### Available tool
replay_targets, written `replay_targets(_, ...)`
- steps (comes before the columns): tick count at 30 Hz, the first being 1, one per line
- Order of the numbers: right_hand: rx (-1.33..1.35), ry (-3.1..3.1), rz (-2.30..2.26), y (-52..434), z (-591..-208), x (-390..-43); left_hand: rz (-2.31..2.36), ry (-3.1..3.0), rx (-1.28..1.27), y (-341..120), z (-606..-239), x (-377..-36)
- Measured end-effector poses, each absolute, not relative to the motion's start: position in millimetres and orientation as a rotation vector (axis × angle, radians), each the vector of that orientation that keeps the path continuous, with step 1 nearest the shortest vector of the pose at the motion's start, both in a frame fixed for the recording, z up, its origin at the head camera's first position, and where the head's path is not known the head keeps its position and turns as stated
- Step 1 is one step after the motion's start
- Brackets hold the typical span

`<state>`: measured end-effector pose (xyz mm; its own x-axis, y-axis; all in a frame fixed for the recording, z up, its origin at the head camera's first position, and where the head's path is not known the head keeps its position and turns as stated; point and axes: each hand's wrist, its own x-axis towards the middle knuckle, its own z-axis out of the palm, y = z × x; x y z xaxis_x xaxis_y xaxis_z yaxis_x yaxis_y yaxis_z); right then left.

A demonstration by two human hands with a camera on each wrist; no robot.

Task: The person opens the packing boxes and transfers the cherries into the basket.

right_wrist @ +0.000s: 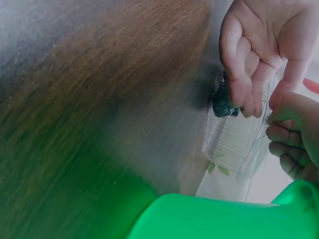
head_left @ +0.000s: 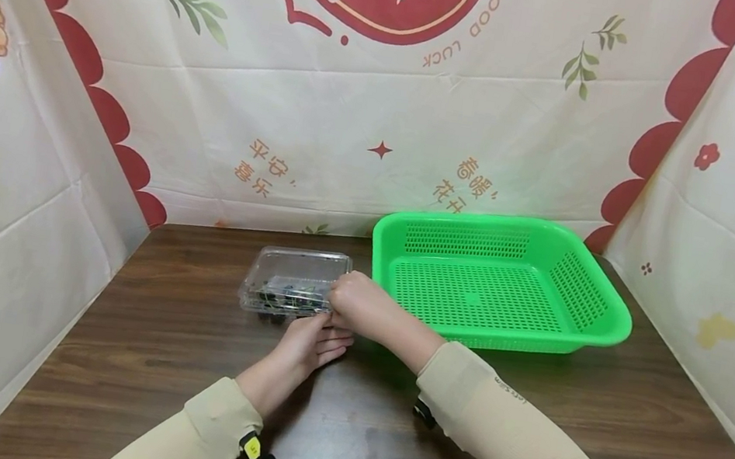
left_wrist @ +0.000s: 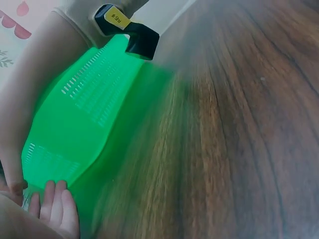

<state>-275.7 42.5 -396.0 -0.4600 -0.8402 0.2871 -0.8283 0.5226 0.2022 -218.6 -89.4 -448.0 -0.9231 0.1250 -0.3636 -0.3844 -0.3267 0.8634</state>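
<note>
A clear plastic clamshell box [head_left: 299, 261] sits toward the back left of the table, its lid down. Small dark round fruit with thin green stems [head_left: 290, 299] show through its wall; their exact kind is unclear. At the box's near right corner, my right hand [head_left: 362, 306] pinches the rim, fingers curled. My left hand [head_left: 303, 344] meets it there from below, thumb at the same rim and the other fingers stretched out to the right. In the right wrist view both thumbs come close together at the edge of the box, over the dark fruit [right_wrist: 223, 103].
A green perforated basket [head_left: 608, 326] stands just right of the box, behind my right forearm. The brown wooden table [head_left: 367, 433] is bordered at the back and sides by printed white cloth [head_left: 356, 110].
</note>
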Motion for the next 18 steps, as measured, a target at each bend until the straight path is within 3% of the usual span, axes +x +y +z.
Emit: replay_targets(18,1.197,-2.408,-0.517,32,-395,-261,2.432,1.537,-0.442,-80,-445,-220)
